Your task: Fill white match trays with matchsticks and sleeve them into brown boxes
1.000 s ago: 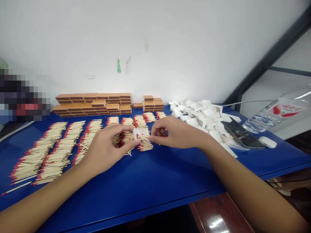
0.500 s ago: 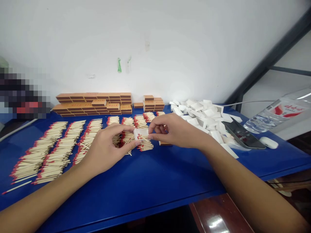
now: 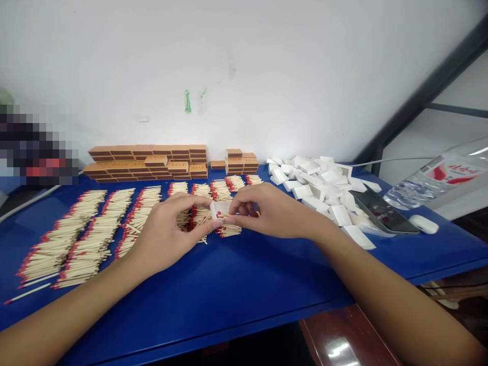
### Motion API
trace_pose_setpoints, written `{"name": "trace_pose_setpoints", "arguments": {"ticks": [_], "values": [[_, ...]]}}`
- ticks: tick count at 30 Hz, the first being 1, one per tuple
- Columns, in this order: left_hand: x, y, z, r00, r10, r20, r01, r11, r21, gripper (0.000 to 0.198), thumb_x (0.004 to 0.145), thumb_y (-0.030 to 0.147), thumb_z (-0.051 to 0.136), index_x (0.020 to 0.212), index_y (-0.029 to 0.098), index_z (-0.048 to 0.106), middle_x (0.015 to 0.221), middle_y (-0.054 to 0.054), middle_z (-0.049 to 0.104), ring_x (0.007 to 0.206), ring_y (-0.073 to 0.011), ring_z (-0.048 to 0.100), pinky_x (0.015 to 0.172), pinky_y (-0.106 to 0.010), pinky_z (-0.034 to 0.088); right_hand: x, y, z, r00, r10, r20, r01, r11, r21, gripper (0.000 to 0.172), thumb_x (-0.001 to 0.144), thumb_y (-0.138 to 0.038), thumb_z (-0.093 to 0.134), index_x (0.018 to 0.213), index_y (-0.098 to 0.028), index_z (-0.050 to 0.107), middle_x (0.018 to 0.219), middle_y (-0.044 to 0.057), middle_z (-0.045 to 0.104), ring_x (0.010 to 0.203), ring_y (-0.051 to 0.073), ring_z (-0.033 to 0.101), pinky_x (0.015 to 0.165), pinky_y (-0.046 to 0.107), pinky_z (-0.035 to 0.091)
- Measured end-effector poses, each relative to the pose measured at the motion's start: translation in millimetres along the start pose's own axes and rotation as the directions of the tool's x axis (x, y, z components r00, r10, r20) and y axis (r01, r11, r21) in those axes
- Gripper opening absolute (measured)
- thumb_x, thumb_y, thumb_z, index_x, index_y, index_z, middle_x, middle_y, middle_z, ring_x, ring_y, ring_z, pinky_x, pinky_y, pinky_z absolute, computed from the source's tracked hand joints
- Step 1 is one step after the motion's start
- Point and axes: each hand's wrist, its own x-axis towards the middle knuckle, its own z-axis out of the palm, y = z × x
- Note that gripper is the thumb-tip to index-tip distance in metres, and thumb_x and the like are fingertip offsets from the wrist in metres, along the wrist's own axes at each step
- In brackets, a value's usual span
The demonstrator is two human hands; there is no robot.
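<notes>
Between the thumb and fingers of my left hand (image 3: 164,235) is a small white matchbox tray (image 3: 214,210), gripped by its left end. A few red-headed matches (image 3: 220,215) lie inside it. My right hand (image 3: 267,209) is closed over the tray's right side, thumb in front and fingers curled, pinching matches there. Its fingers hide that end of the tray. Loose matches (image 3: 229,232) lie on the table just beneath the tray. More matches (image 3: 131,223) spread in long rows to the left of my left hand and behind it.
Brown matchboxes (image 3: 125,166) are stacked along the wall, with a smaller stack (image 3: 241,162) beside them. White trays (image 3: 320,178) lie heaped at the right. Near them are a phone (image 3: 383,211), a white case (image 3: 423,224) and a tilted water bottle (image 3: 438,170). The blue table (image 3: 213,300) ends in front.
My right hand has shifted slightly left and down, its thumb and fingers now further over the tray. The matches sit lower inside the tray. My left hand stays put.
</notes>
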Motion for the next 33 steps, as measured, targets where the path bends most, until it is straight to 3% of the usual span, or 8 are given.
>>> {"name": "trace_pose_setpoints", "arguments": {"ticks": [6, 11, 16, 20, 33], "values": [[-1.0, -0.3, 0.4, 1.000, -0.028, 0.009, 0.028, 1.000, -0.009, 0.033, 0.086, 0.052, 0.079, 0.108, 0.028, 0.075, 0.100, 0.000, 0.075, 0.082, -0.0191, 0.069, 0.075, -0.032, 0.052, 0.5, 0.1, -6.4, 0.999, 0.014, 0.049, -0.015, 1.000, 0.021, 0.018, 0.098, -0.032, 0.066, 0.090, -0.018, 0.074, 0.075, 0.000, 0.067, 0.067, 0.012, 0.055, 0.061, 0.026, 0.039], [-0.5, 0.6, 0.6, 0.999, -0.032, 0.013, 0.033, 0.999, -0.006, 0.034, 0.085, 0.053, 0.079, 0.109, 0.029, 0.076, 0.103, 0.000, 0.076, 0.086, -0.0198, 0.070, 0.077, -0.032, 0.053, 0.7, -1.8, -8.1, 0.998, 0.017, 0.066, -0.018, 0.999, 0.026, 0.021, 0.099, -0.033, 0.065, 0.087, -0.017, 0.071, 0.072, -0.001, 0.064, 0.064, 0.012, 0.052, 0.060, 0.026, 0.038], [-1.4, 2.0, 0.9, 0.999, -0.040, 0.022, 0.041, 0.999, -0.023, 0.033, 0.086, 0.052, 0.079, 0.108, 0.028, 0.076, 0.105, -0.001, 0.077, 0.086, -0.0204, 0.071, 0.080, -0.033, 0.055, 1.4, -1.7, -3.1, 1.000, 0.018, -0.015, -0.017, 0.996, 0.083, 0.014, 0.098, -0.028, 0.066, 0.091, -0.018, 0.071, 0.077, 0.000, 0.067, 0.068, 0.012, 0.056, 0.062, 0.026, 0.040], [-1.6, 1.9, 0.6, 0.999, -0.043, 0.024, 0.044, 0.998, -0.044, 0.034, 0.086, 0.052, 0.079, 0.110, 0.028, 0.075, 0.108, -0.003, 0.077, 0.092, -0.0227, 0.072, 0.085, -0.035, 0.056, 3.9, -2.2, 4.9, 0.998, -0.010, -0.067, 0.018, 0.992, 0.126, 0.019, 0.098, -0.034, 0.067, 0.089, -0.019, 0.073, 0.076, -0.001, 0.066, 0.067, 0.012, 0.054, 0.061, 0.026, 0.040], [0.2, 4.4, -2.6, 0.996, -0.091, 0.003, 0.091, 0.995, -0.043, 0.034, 0.085, 0.053, 0.080, 0.110, 0.030, 0.077, 0.108, 0.000, 0.079, 0.095, -0.0213, 0.073, 0.082, -0.031, 0.056, 1.9, -0.4, -2.8, 0.992, -0.048, -0.116, 0.050, 0.999, 0.013, 0.014, 0.099, -0.029, 0.065, 0.097, -0.020, 0.076, 0.084, 0.002, 0.069, 0.073, 0.013, 0.055, 0.067, 0.027, 0.041]]}}
